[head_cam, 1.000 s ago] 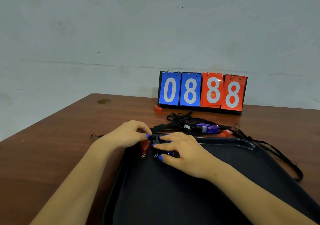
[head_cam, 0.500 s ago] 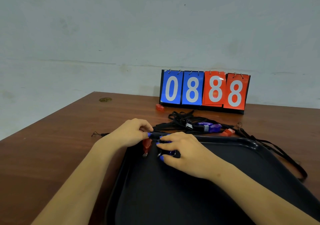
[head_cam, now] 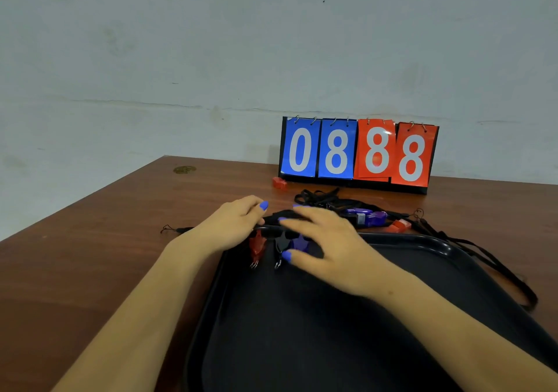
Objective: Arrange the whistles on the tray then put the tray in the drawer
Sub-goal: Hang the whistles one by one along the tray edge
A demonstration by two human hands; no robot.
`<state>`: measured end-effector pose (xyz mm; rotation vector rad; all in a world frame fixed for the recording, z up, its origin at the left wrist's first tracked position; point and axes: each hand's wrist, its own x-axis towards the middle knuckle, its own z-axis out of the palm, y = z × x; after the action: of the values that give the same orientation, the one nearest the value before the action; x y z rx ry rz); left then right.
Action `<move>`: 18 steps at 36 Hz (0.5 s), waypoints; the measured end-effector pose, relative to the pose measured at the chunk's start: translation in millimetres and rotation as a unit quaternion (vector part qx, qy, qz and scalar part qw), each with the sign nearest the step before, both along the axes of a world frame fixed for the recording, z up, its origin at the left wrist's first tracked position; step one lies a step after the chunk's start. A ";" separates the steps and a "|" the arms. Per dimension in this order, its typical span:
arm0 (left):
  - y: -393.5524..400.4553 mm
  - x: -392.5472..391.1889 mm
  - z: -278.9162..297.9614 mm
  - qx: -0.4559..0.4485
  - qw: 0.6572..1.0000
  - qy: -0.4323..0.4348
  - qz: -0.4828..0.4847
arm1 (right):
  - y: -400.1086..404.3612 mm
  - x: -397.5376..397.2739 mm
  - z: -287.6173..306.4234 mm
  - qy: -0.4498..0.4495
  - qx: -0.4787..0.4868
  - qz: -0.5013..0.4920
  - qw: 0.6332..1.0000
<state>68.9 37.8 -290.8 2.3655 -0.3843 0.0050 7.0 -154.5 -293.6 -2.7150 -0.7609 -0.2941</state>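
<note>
a second ago both hands were pinched tight together over the whistles at the far left corner of the tray (head_cam: 392,346); now the right hand (head_cam: 329,240) has lifted and spread, fingers fanned open and holding nothing, its thumb tip still low beside the black whistle (head_cam: 282,242). the left hand (head_cam: 232,225) has eased off too, fingers loosely curled with the tips near a bunched black cord (head_cam: 287,215) at the tray's rim; whether it still pinches that cord cannot be told. under the gap between the hands three whistles sit in a row on the tray floor, just inside the rim: a red whistle (head_cam: 256,245) beneath the left hand, the black one beside it, and a purple whistle (head_cam: 300,243) half hidden under the right palm. that reads as this batch being set down and released, so the arranging step looks partly done. beyond the right hand's fingertips, off the tray, a tangle of cords (head_cam: 326,199) with more purple whistles (head_cam: 367,217) and an orange whistle (head_cam: 400,225) lies on the table (head_cam: 90,255), so more remain to bring over. both forearms stretch forward from the near edge, wrists low, the right one crossing above the tray. no drawer is in sight.
</note>
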 end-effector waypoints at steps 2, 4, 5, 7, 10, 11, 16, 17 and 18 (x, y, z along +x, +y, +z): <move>-0.9 -0.9 -0.1 0.003 1.000 -0.004 0.001 | -5.3 1.5 3.3 -0.005 0.025 -0.030 0.999; -1.7 -2.7 -0.2 0.014 1.000 -0.013 -0.001 | -9.0 1.9 3.2 0.004 0.024 -0.046 0.999; -2.5 -3.7 -0.1 0.018 1.000 -0.015 -0.004 | -9.7 1.7 2.3 0.016 0.015 -0.050 0.999; -4.1 -5.6 0.4 0.027 0.999 -0.018 -0.010 | -9.2 1.3 -0.2 0.041 -0.004 -0.052 0.998; -4.9 -5.7 0.6 0.038 0.999 -0.027 -0.013 | -7.2 1.9 -1.7 0.058 -0.015 -0.053 0.997; -4.8 -5.5 0.7 0.044 0.999 -0.027 -0.013 | -6.7 2.2 -1.4 0.060 -0.015 -0.055 0.997; -5.2 -5.8 -0.4 0.095 0.994 -0.034 -0.028 | -6.9 2.1 1.3 0.076 -0.025 -0.052 0.995; -6.0 -6.0 -0.6 0.101 0.994 -0.036 -0.034 | -7.8 2.0 2.4 0.079 -0.026 -0.053 0.995; -6.9 -6.3 -0.6 0.108 0.993 -0.038 -0.038 | -8.7 2.1 3.5 0.080 -0.027 -0.054 0.995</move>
<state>62.6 31.0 -291.3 2.5670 -0.5359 0.0173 9.2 -163.2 -290.2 -2.7947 -0.5873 -0.0793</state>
